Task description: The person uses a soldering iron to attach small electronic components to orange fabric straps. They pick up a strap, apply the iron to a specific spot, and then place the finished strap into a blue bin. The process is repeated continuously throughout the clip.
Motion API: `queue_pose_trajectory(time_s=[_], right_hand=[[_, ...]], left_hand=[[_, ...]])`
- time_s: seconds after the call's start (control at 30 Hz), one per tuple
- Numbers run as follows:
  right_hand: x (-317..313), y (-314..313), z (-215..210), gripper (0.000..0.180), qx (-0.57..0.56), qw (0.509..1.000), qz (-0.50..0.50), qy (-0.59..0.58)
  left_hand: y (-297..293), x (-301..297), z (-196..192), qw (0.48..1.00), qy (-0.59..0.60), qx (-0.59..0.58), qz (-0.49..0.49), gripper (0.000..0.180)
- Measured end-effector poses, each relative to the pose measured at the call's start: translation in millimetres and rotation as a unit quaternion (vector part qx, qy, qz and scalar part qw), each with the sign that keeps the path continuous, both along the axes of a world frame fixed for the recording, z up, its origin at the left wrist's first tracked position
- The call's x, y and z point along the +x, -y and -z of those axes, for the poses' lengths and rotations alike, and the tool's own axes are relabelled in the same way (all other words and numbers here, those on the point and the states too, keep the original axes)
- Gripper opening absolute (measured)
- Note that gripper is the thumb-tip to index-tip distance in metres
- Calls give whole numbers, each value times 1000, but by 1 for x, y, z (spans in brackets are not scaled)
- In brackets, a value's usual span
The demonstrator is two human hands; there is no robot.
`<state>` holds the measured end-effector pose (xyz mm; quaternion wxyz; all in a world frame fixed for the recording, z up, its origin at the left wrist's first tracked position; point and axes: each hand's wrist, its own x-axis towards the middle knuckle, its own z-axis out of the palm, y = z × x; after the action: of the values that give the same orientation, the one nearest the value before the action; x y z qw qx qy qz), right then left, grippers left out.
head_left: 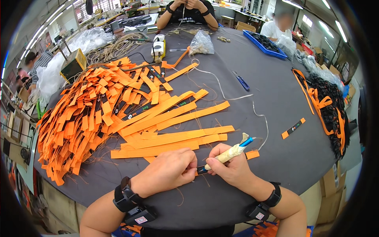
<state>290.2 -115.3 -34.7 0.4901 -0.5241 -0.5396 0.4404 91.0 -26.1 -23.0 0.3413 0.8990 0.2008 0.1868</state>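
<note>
My right hand [233, 170] grips a pen-like tool [226, 155] wrapped in cream tape, with a blue rear end and a wire. Its tip points down-left at an orange strap with a black label [201, 170]. Pinched fingers of my left hand [167, 172] hold that strap from the left, close to the table. An orange strap end [252, 155] shows to the right of my right hand; I cannot tell if it is the same piece. Several long orange straps [169, 145] lie just beyond my hands.
A large heap of orange straps [79, 126] covers the left side. Farther off are blue-handled snips [241, 82], a plastic bag [201, 42] and a yellow-white device [158, 46]. One labelled strap [293, 129] and a black bundle [329, 106] lie right. Two people sit across.
</note>
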Motion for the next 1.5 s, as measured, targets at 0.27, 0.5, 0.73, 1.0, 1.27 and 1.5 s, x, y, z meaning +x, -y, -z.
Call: queue_pose_trajectory(time_s=[0.27,0.5,0.73,1.0,1.27,1.5], right_hand=[[-1,0,-4,15,-35,997,20,-72],[-1,1,-2,14,-24,998,7,-59],[-2,0,-2,14,-27,998,10,-47],[-2,1,-2,13,-34,997,14,-61],[-2,1,-2,13,-34,998,12,-49],[-4,1,-3,13,-45,998,16,-52]], left_hand=[[-2,-9,-12,994,-35,59,-87,12],[1,-8,-14,997,-12,29,-73,11],[2,-5,-11,997,10,6,-80,11],[1,-6,-9,997,30,16,-71,11],[0,-5,-8,997,28,16,-71,11],[0,-6,-8,997,23,9,-74,11]])
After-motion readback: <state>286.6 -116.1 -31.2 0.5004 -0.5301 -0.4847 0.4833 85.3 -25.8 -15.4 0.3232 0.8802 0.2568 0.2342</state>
